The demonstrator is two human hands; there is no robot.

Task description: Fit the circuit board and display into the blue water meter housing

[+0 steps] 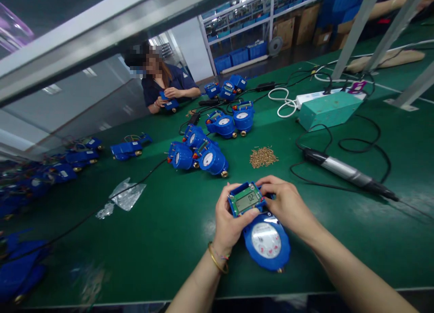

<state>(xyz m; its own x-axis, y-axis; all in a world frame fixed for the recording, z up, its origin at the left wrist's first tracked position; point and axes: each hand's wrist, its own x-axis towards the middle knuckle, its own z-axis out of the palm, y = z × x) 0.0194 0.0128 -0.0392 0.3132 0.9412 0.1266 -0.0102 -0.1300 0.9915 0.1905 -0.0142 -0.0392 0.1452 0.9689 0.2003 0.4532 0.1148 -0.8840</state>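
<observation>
A blue water meter (267, 240) with a round dial rests on the green table near its front edge. Its boxy upper part holds a green circuit board with a lit display (247, 201). My left hand (230, 220) grips the left side of this display housing, thumb across its lower edge. At the right side of the housing, my right hand (283, 200) has its fingers bent against the edge; whether a small part is between them is hidden. A pile of small brass screws (263, 157) lies just beyond the meter.
Several blue meters (212, 157) stand past my hands, and more line the left side. An electric screwdriver (349, 173) with a black cable lies at right, near a teal box (328, 109). A clear plastic bag (128, 194) lies left. Opposite, a co-worker (166, 84) handles a blue meter.
</observation>
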